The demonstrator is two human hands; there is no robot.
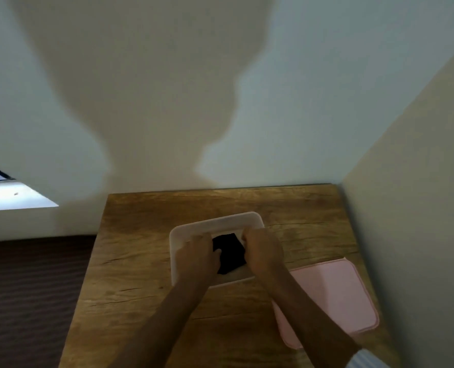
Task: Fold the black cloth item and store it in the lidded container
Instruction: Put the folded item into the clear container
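Note:
A folded black cloth [230,253] lies inside a white translucent container [215,223] in the middle of the wooden table [130,261]. My left hand [198,254] grips the cloth's left side, fingers curled over it. My right hand [263,251] holds its right side the same way. Both hands reach down into the container. The pink lid [337,293] lies flat on the table to the right of the container, partly under my right forearm.
White walls stand right behind the table and along its right side. A dark ribbed surface [29,288] lies lower down to the left of the table. A bright opening [10,195] shows at the far left.

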